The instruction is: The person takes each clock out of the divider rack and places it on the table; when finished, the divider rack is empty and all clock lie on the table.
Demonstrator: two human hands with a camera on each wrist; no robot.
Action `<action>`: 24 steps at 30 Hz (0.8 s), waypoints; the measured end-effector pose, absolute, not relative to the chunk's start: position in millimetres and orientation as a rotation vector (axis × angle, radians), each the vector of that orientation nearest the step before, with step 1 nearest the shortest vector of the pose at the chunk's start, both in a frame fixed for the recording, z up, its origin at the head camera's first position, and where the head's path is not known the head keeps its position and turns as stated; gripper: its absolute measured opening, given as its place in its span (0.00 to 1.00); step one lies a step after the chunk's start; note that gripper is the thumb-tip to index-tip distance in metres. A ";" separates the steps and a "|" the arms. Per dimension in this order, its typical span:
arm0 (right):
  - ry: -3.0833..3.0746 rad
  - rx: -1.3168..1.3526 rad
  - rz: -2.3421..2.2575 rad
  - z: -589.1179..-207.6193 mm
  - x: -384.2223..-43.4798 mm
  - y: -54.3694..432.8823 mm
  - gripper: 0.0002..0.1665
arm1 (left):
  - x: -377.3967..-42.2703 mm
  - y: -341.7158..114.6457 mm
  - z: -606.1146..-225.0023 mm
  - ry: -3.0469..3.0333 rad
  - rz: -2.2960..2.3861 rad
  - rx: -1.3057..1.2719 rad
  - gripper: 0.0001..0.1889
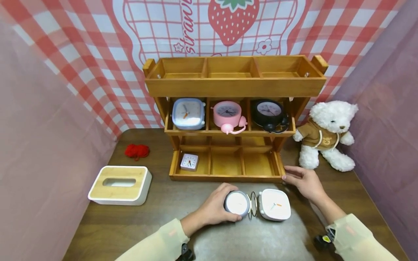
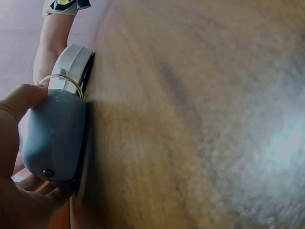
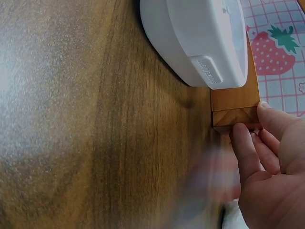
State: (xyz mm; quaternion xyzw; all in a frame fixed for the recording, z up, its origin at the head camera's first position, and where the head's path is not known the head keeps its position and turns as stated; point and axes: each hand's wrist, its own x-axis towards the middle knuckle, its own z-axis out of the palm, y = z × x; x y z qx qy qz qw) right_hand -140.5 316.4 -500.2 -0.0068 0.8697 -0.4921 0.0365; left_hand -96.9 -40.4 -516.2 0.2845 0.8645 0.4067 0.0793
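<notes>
My left hand (image 1: 217, 206) grips a round grey-blue alarm clock (image 1: 237, 204) with thin gold rings on its right side. In the left wrist view, the clock's curved blue-grey side (image 2: 55, 133) shows between thumb and fingers, close to the tabletop. Just right of it lies a white rounded-square clock (image 1: 275, 204) with an orange hand, apart from both hands. My right hand (image 1: 307, 183) touches the right end of the wooden tiered shelf's bottom tray (image 1: 228, 178). In the right wrist view, thumb and fingertips rest against the tray's wooden corner (image 3: 236, 116).
The shelf's middle tier holds a blue clock (image 1: 188, 114), a pink twin-bell clock (image 1: 227, 110) and a black clock (image 1: 268, 110). A small lilac clock (image 1: 189, 162) sits at bottom left. A tissue box (image 1: 142, 192), red yarn (image 1: 137, 150) and white teddy bear (image 1: 333, 116) flank the shelf.
</notes>
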 end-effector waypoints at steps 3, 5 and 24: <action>2.681 -0.036 -1.505 -501.9 -139.6 316.6 0.30 | -94.8 -40.7 -517.0 2.582 1.204 0.832 0.45; 2.685 -0.032 -1.500 -502.5 -139.0 316.8 0.30 | -94.2 -41.4 -518.1 2.583 1.190 0.831 0.45; 2.675 -0.012 -1.475 -496.9 -139.8 313.9 0.32 | -96.6 -75.2 -486.2 2.707 1.494 0.722 0.30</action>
